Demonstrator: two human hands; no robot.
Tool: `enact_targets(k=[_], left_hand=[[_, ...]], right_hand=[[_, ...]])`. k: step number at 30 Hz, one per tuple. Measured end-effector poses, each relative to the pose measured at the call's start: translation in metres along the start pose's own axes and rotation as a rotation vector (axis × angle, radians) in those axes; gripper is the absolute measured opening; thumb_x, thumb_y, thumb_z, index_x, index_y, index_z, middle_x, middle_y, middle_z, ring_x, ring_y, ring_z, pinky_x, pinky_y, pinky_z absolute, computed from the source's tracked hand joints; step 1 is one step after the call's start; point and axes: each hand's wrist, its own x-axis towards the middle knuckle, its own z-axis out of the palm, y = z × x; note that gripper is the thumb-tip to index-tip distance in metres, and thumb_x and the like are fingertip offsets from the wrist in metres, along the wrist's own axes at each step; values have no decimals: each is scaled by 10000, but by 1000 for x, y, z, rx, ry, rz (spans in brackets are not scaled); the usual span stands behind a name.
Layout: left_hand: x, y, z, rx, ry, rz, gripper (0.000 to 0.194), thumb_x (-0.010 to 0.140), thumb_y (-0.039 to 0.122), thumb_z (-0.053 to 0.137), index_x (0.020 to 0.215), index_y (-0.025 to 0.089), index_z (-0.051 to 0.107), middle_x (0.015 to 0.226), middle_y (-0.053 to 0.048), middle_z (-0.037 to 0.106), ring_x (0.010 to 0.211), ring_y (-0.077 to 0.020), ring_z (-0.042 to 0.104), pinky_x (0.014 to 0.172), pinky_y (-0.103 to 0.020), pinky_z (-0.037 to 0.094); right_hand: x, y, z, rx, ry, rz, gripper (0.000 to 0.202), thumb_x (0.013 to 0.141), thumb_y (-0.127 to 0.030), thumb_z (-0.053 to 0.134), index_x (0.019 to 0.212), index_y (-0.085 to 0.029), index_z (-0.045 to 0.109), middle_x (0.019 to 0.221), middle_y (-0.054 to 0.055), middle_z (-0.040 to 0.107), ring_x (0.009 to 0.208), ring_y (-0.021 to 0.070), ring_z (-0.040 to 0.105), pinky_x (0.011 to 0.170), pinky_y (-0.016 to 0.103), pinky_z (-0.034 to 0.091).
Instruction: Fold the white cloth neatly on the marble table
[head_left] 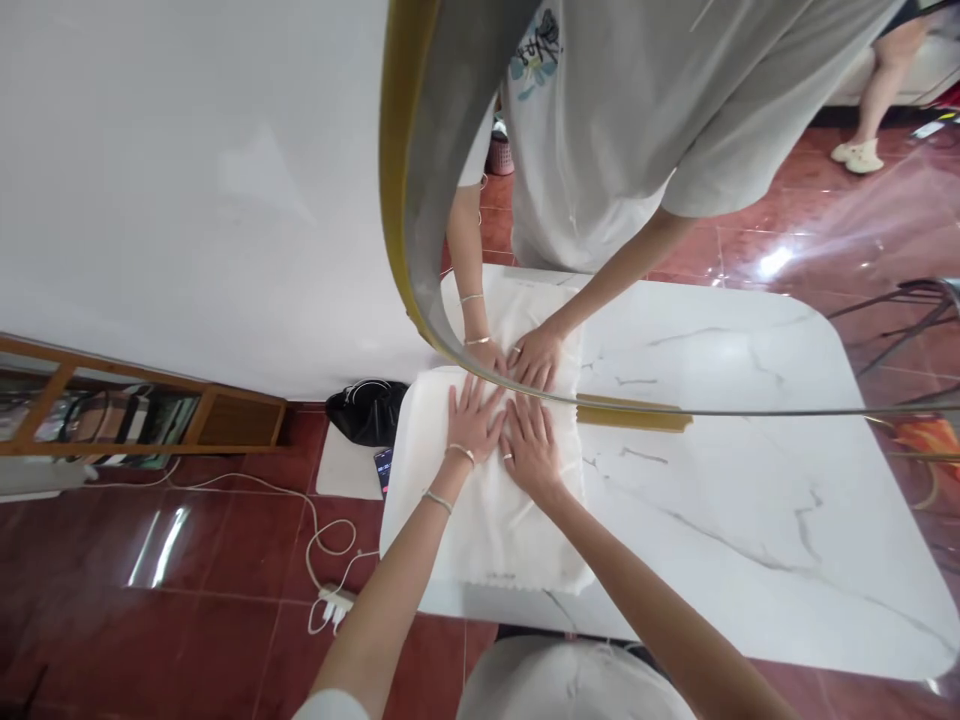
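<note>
A white cloth (487, 545) with a scalloped edge lies on the white marble-patterned table (735, 520), slightly wrinkled. My left hand (472, 420), with two bracelets on its wrist, rests flat on the cloth with fingers spread. Just to its right, my right hand (532, 450), wearing a ring, presses flat on the same cloth, its fingers apart. The thumbs are close together. Both sets of fingertips reach the lower edge of what looks like a mirror (420, 150) with a gold rim, where matching hands and cloth appear.
A gold strip (634, 412) runs along the mirror's lower edge. Left of the table are a black bag (367, 412), a phone (384, 468), a power strip (336, 600) with loose white cables, and a wooden cabinet (240, 415). Another person's leg (877, 90) shows at upper right.
</note>
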Motion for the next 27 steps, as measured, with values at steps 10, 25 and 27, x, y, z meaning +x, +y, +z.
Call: enact_targets(k=[10,25,27], left_hand=[[37,-20,-1,-34,110,-293,461,950,396,361,1353,210,486,1496,-104,387,1426,-284,251,1178,-583,59],[-60,-23,-2,35,204,-357,645,895,515,464,1471,266,312,1594,-86,149,1466,-309,99,1156,-567,177],[-48,-25,-3,32,185,-353,643,890,516,473,1463,263,330,1594,-86,151,1464,-310,106,1161,-559,168]], right_hand=[[72,2,18,-90,-142,118,477,978,-290,264,1325,-56,494,1180,228,616,1096,334,554,963,510,374],[-3,11,2,-50,-55,-190,454,954,-131,264,1332,-142,515,1392,94,512,1347,212,350,1140,432,231],[-1,10,3,-50,-40,-193,443,963,-189,299,1352,-87,484,1423,144,466,1383,254,287,1137,461,228]])
